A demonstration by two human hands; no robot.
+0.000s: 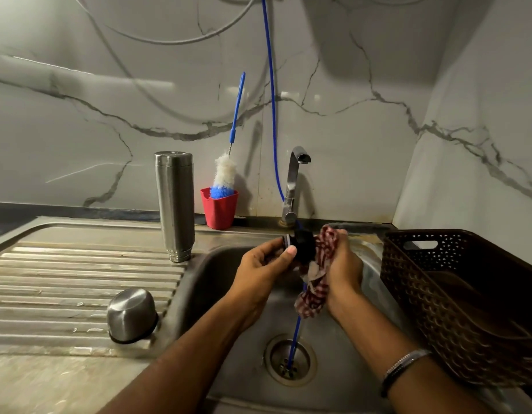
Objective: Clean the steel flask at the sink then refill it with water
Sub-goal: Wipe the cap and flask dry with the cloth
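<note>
We hold the black stopper (303,245) over the sink (216,282): our left hand (266,264) pinches it with thumb and fingers clamped, so our right hand (344,261), curled round the checked cloth (317,282), can wipe it. The flask (175,204) stands mouth-down at the drainboard's (79,279) back right edge, long axis vertical, likely to drain. Its steel cap (132,315) rests dome-up near the front.

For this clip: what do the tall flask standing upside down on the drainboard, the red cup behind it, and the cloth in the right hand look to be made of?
The tall upside-down silver flask looks like brushed stainless steel: grey sheen with soft vertical reflections. The red cup holding the brush seems to be matte plastic, with an even colour and no glint. The red-and-white checked cloth in the right hand looks like woven cotton, limp and creased, though the fibre is uncertain.
</note>
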